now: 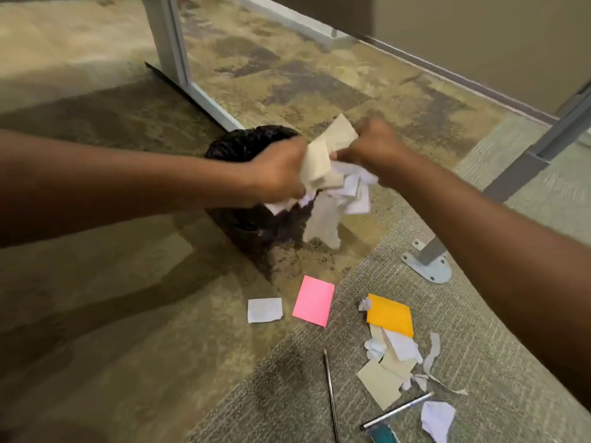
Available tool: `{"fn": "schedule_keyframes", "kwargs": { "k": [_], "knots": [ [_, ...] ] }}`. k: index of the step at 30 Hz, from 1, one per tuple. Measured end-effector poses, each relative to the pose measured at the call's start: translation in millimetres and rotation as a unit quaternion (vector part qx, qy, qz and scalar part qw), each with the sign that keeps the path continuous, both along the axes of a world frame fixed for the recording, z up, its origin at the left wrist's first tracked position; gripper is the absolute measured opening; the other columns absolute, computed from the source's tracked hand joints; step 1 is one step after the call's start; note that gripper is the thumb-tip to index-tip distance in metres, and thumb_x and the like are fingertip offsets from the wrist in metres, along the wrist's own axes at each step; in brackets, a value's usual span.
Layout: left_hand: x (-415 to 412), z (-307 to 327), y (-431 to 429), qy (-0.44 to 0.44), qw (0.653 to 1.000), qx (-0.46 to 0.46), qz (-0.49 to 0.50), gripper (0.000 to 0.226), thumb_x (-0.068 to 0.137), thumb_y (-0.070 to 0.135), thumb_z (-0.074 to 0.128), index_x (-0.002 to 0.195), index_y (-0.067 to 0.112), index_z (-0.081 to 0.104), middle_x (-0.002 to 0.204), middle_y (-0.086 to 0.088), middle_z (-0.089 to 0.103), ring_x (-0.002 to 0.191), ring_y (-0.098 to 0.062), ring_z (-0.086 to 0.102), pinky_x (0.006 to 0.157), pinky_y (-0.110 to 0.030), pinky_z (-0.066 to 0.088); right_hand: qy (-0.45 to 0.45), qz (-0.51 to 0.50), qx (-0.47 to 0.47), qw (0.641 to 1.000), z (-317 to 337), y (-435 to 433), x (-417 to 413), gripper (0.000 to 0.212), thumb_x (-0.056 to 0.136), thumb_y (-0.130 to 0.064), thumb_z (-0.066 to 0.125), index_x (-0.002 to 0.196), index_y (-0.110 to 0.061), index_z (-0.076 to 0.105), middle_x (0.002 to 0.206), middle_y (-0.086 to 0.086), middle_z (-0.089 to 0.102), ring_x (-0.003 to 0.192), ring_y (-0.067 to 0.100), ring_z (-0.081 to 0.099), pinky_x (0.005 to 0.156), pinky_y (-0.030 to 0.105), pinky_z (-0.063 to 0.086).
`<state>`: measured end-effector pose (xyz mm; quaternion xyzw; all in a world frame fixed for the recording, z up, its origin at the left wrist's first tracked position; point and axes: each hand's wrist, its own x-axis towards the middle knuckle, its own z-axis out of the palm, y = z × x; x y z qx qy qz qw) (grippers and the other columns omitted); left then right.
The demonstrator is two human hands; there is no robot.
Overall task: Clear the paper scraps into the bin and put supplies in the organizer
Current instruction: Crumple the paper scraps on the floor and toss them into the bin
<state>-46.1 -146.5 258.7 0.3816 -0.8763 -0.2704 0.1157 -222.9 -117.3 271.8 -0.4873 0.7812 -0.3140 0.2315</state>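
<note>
My left hand (281,172) and my right hand (372,151) together clutch a bundle of beige and white paper scraps (332,174), held just above and to the right of a bin lined with a black bag (252,219). On the floor nearer me lie a white scrap (264,310), a pink sticky note (313,300), an orange note (390,314) and a heap of torn scraps (393,366). A pencil (331,394), a pen (396,410) and a teal item (385,434) lie by the bottom edge.
The floor is patterned carpet with a grey rug section (479,346) on the right. A metal desk leg (179,59) stands behind the bin. Another leg with a bolted foot plate (428,262) stands at the right, under a desk edge (447,36).
</note>
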Motion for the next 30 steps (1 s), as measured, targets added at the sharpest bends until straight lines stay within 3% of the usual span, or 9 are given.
{"fn": "schedule_keyframes", "kwargs": {
  "k": [4, 7, 9, 12, 15, 19, 25, 28, 30],
  "knots": [
    [5, 12, -55, 0.073, 0.992, 0.017, 0.099, 0.045, 0.075, 0.004, 0.074, 0.104, 0.014, 0.041, 0.102, -0.006, 0.048, 0.090, -0.023, 0.048, 0.060, -0.032, 0.042, -0.082, -0.074, -0.028, 0.993, 9, -42, 9, 0.020, 0.079, 0.003, 0.068, 0.087, 0.000, 0.050, 0.091, 0.015, 0.058, 0.050, 0.015, 0.065, 0.040, 0.024, 0.050],
    [5, 2, -88, 0.057, 0.981, 0.015, 0.183, 0.048, 0.075, 0.008, 0.076, 0.112, 0.009, 0.045, 0.112, -0.012, 0.051, 0.091, -0.025, 0.047, 0.070, -0.037, 0.043, -0.089, -0.101, -0.020, 0.991, -3, -66, 19, 0.040, 0.070, -0.005, 0.080, 0.095, -0.003, 0.050, 0.090, 0.011, 0.060, 0.082, 0.023, 0.064, 0.069, 0.041, 0.060],
    [2, -8, -102, 0.045, 0.977, 0.017, 0.210, 0.053, 0.075, 0.011, 0.077, 0.118, 0.007, 0.046, 0.118, -0.014, 0.053, 0.096, -0.027, 0.050, 0.073, -0.036, 0.043, -0.074, -0.121, -0.018, 0.990, -15, -78, 25, 0.046, 0.068, -0.010, 0.082, 0.103, -0.001, 0.055, 0.097, 0.014, 0.065, 0.088, 0.025, 0.064, 0.077, 0.044, 0.059],
    [-6, -21, -118, 0.026, 0.977, 0.019, 0.209, 0.056, 0.075, 0.012, 0.078, 0.120, 0.005, 0.045, 0.119, -0.016, 0.055, 0.106, -0.032, 0.055, 0.072, -0.034, 0.043, -0.035, -0.138, -0.022, 0.990, -33, -94, 32, 0.031, 0.069, -0.017, 0.082, 0.089, -0.005, 0.061, 0.085, 0.008, 0.066, 0.076, 0.021, 0.063, 0.063, 0.032, 0.054],
    [-14, -33, -130, -0.035, 0.976, 0.027, 0.212, 0.068, 0.074, 0.016, 0.080, 0.127, 0.000, 0.040, 0.122, -0.018, 0.054, 0.107, -0.033, 0.057, 0.073, -0.034, 0.047, -0.006, -0.150, -0.021, 0.988, -51, -103, 40, 0.034, 0.075, -0.024, 0.078, 0.064, -0.013, 0.047, 0.066, 0.002, 0.052, 0.059, 0.015, 0.051, 0.052, 0.030, 0.041],
    [-18, -57, -135, -0.140, 0.972, 0.011, 0.189, 0.061, 0.076, 0.024, 0.078, 0.124, 0.001, 0.048, 0.117, -0.017, 0.058, 0.095, -0.032, 0.060, 0.071, -0.038, 0.053, 0.015, -0.119, 0.019, 0.993, -70, -108, 49, 0.026, 0.086, -0.032, 0.065, 0.085, -0.010, 0.052, 0.075, 0.005, 0.050, 0.062, 0.018, 0.046, 0.050, 0.029, 0.035],
    [-25, -84, -137, -0.190, 0.966, 0.013, 0.175, 0.080, 0.082, 0.034, 0.073, 0.139, 0.000, 0.029, 0.141, -0.021, 0.037, 0.120, -0.037, 0.047, 0.085, -0.040, 0.044, 0.081, -0.048, 0.055, 0.994, -79, -104, 57, 0.041, 0.095, -0.027, 0.051, 0.059, -0.015, 0.035, 0.058, 0.004, 0.035, 0.049, 0.018, 0.032, 0.043, 0.027, 0.023],
    [-22, -73, -129, -0.173, 0.977, 0.013, 0.124, 0.085, 0.074, 0.041, 0.074, 0.138, 0.007, 0.029, 0.138, -0.018, 0.039, 0.123, -0.040, 0.042, 0.097, -0.048, 0.043, 0.151, 0.008, 0.027, 0.988, -74, -87, 61, 0.024, 0.094, -0.016, 0.049, 0.072, -0.007, 0.046, 0.066, 0.006, 0.045, 0.060, 0.023, 0.046, 0.048, 0.029, 0.034],
    [-12, -68, -113, -0.157, 0.983, -0.071, 0.064, 0.071, 0.078, 0.042, 0.067, 0.132, 0.009, 0.035, 0.134, -0.017, 0.041, 0.122, -0.041, 0.040, 0.094, -0.053, 0.043, 0.195, 0.025, -0.039, 0.980, -80, -67, 61, 0.008, 0.088, -0.003, 0.046, 0.081, -0.005, 0.051, 0.075, 0.009, 0.052, 0.068, 0.027, 0.051, 0.051, 0.031, 0.038]
  ]
}}
